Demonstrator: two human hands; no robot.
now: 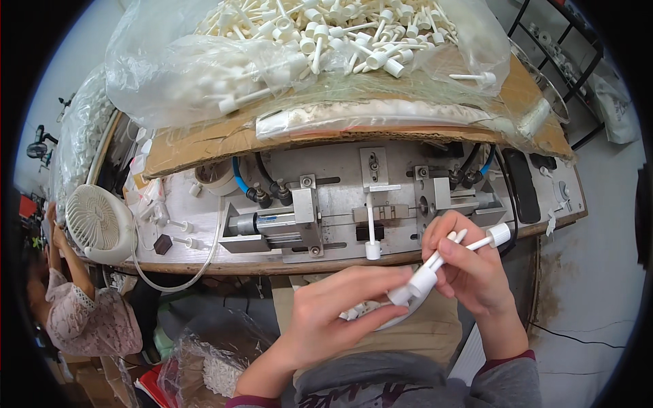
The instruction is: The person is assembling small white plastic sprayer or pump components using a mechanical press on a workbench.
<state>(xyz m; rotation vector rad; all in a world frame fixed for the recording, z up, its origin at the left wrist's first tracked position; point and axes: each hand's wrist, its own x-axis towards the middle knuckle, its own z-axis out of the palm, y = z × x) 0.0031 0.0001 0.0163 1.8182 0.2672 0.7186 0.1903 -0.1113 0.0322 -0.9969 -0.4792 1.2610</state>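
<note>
My right hand (469, 262) is closed around a few white plastic sticks with cylindrical caps. One capped stick (498, 235) points to the upper right, and another white cap (423, 280) points down to the left. My left hand (350, 302) reaches in from the left, its fingers and thumb closed on a white cap (399, 295) at the low end of this bunch. A similar capped stick (372, 250) hangs cap down in the middle of the metal fixture (373, 166), just beyond my hands.
A pneumatic cylinder (275, 226) flanks the fixture on the left, another (473, 200) on the right. Above, cardboard (204, 146) bears a heap of white capped sticks (381, 41) in plastic. A white fan (102, 224) stands left, a dark phone (522, 187) right. A person (88, 306) sits far left.
</note>
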